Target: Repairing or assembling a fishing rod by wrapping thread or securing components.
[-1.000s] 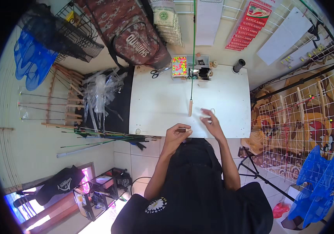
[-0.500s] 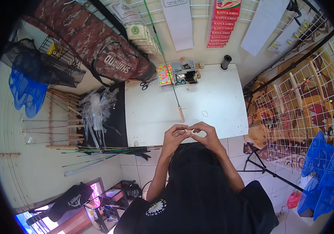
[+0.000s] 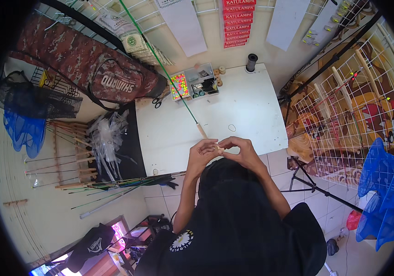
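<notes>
Left hand [image 3: 199, 157], right hand [image 3: 247, 156]: fingers [image 3: 232, 140] clamped on pale bit [image 3: 219, 151], probably steadying it; rod handle [image 3: 201, 130] lies just beyond, within reach.

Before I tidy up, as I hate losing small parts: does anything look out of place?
A thin loop lies by itself on the white table, as if dropped; left of the table, crumpled clear plastic is heaped untidily.

A loose black shirt [image 3: 243, 234] covers the trunk, its wide short sleeves [image 3: 308, 227] ending around the elbows, with the forearms [image 3: 274, 198] bare below. On the left chest sits a round flower print [image 3: 182, 240] (white petals about a yellow middle, small pale lettering along its edge).
</notes>
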Demonstrator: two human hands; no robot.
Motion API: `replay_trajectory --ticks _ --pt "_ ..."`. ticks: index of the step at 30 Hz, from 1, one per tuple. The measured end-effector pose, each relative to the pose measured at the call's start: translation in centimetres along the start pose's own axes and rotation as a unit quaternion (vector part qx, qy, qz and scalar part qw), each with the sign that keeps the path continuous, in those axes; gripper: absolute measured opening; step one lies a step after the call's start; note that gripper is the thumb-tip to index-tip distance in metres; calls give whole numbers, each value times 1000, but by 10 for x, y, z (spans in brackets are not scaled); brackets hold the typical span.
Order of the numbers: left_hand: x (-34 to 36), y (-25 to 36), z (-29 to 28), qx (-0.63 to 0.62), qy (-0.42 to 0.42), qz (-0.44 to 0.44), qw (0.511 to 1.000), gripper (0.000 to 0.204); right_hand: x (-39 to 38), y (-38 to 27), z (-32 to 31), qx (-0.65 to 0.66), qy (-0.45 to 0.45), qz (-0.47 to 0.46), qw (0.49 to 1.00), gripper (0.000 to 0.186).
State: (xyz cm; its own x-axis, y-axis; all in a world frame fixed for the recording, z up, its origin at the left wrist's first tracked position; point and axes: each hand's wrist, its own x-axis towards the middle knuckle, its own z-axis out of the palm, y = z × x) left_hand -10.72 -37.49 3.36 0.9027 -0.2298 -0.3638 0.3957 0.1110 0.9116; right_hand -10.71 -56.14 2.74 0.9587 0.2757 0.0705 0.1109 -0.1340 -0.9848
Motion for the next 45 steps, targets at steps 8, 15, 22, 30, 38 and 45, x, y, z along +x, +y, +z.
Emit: replay_trajectory --ticks 8,15,22,30,38,45 --pt "10 6 7 0 23 5 1000 47 5 1 -6 -51 41 -59 996 19" --pt "12 8 1 6 0 10 1000 47 13 11 -11 137 -32 84 986 26" --pt "11 8 -1 0 33 15 999 44 18 20 -16 294 -103 172 934 34" --pt "10 21 2 2 26 5 1000 44 15 13 -8 235 -34 98 967 29" --pt "5 21 4 -31 0 14 999 43 19 7 -3 208 -21 13 978 29" --pt "6 19 1 -49 20 41 998 41 25 0 -14 278 -77 76 954 35"
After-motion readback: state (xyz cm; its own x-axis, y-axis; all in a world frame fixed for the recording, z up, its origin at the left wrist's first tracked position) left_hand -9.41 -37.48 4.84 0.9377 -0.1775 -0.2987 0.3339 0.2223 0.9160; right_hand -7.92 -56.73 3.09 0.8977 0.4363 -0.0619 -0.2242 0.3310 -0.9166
